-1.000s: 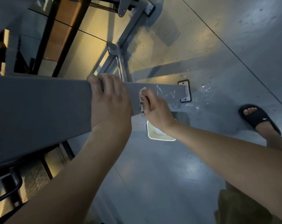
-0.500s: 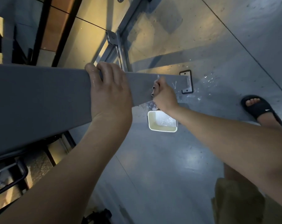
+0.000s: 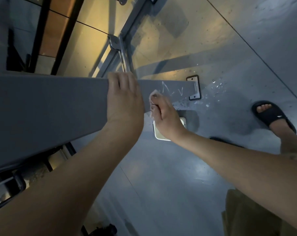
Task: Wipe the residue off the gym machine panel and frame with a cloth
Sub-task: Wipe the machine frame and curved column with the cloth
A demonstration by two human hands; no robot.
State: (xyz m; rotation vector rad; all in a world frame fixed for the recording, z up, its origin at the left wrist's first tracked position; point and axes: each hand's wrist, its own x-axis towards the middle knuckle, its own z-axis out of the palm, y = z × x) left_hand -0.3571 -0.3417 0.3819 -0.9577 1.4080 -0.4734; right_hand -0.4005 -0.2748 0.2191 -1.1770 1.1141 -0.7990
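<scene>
1. Since half a second ago, the right hand [image 3: 166, 116] has slid back along the grey panel [image 3: 50, 106] towards the left hand [image 3: 125, 97], uncovering white streaks [image 3: 171, 90].
2. Right hand clutches a crumpled cloth [image 3: 153, 98] against the panel's face.
3. Left hand's fingers hook over the panel's top edge.
4. White tub [image 3: 159, 136] sits on the floor [image 3: 161, 184] beneath the right wrist.

The left hand [image 3: 124, 99] lies palm-down on the flat grey metal panel [image 3: 50, 106], its fingers hooked over the panel's far edge, with the bare left forearm reaching in from the lower left. Just beside it, the right hand [image 3: 167, 119] is fisted round a small crumpled pale cloth [image 3: 154, 97] held against the panel, its bare forearm stretching in from the right.
</scene>
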